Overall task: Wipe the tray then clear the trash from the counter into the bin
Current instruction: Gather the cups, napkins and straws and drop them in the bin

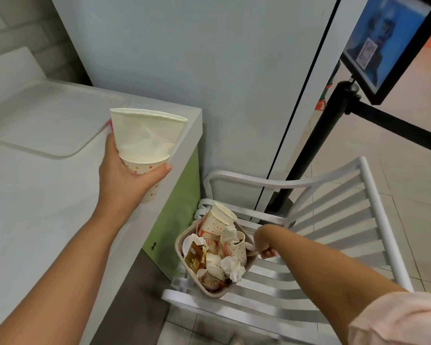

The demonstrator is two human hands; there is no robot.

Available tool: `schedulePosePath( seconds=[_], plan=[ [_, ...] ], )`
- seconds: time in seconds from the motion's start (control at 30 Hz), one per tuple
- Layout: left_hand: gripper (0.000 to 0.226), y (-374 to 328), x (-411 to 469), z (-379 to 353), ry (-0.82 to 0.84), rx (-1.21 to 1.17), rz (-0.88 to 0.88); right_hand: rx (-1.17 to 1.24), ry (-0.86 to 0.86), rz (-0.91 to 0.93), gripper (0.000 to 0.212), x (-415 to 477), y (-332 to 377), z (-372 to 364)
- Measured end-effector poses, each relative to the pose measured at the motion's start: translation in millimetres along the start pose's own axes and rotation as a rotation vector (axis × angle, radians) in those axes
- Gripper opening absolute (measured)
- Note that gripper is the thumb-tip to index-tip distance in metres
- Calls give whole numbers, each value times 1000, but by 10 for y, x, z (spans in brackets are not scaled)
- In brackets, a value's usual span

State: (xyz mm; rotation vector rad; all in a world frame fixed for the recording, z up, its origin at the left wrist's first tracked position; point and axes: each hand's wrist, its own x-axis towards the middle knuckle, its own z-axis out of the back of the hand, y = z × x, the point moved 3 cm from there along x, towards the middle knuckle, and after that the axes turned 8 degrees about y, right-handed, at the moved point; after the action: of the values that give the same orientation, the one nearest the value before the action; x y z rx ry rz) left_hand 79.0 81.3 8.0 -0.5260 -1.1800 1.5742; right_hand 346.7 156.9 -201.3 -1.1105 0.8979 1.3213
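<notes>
My left hand (pixel 127 178) is shut on stacked paper cups (pixel 144 143): a crushed white one pushed into a cup with orange dots. I hold them over the right edge of the white counter (pixel 35 195). A white tray (pixel 47 120) lies on the counter to the left of the cups. Below and to the right, a small beige bin (pixel 249 266) sits on a white slatted chair (pixel 321 220). It is heaped with dotted cups, crumpled napkins and wrappers. My right hand (pixel 265 251) grips the bin's right rim, its fingers partly hidden behind the wrist.
A pale wall panel (pixel 184 58) rises behind the counter. The counter's side is green (pixel 182 195). A black stand (pixel 329 135) with a screen (pixel 388 38) stands at the right, behind the chair. The floor is tiled.
</notes>
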Motion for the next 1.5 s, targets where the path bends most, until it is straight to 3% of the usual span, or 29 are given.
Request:
schedulePosePath(
  seconds=[0.1, 0.2, 0.27, 0.43, 0.5, 0.6, 0.67, 0.7, 0.8, 0.97, 1.17, 1.3, 1.5],
  plan=[
    [91, -6, -28, -23, -6, 5, 7, 75, -66, 28, 19, 65, 56, -2],
    [90, -30, -61, -74, 20, 1, 0, 204, -101, 101, 47, 73, 84, 42],
    [88, -50, -97, -130, 42, -13, -6, 252, -124, 109, 53, 14, 74, 109],
    [78, -12, -219, -357, 110, -50, 41, 109, -301, 204, 35, -398, 97, 462],
    [73, 23, -288, -472, 164, -53, 72, 261, -424, 429, 32, -675, 164, 709],
    [69, 134, -409, -667, 226, -60, 119, 626, -724, 971, 24, -1471, 210, 881],
    [70, 226, -477, -789, 253, -75, 137, 609, -790, 1278, 19, -1970, 262, 781],
    [71, 255, -507, -840, 266, -74, 158, 489, -770, 1333, 17, -2120, 314, 694],
    [67, 396, -590, -962, 302, -69, 238, 92, -805, 1205, 20, -2030, 512, 506],
    [71, 752, -722, -1152, 398, -84, 360, 17, -870, 1051, 18, -1489, 719, 425],
    [88, 1312, -1042, -1412, 437, -154, 595, -178, -703, 810, 26, -754, 980, 233],
    [93, 1524, -1208, -1571, 431, -203, 678, -325, -677, 703, 26, -453, 1117, 192],
    [97, 1618, -1219, -1657, 408, -36, 705, -556, -728, 644, 32, -357, 1277, 242]
  ],
)
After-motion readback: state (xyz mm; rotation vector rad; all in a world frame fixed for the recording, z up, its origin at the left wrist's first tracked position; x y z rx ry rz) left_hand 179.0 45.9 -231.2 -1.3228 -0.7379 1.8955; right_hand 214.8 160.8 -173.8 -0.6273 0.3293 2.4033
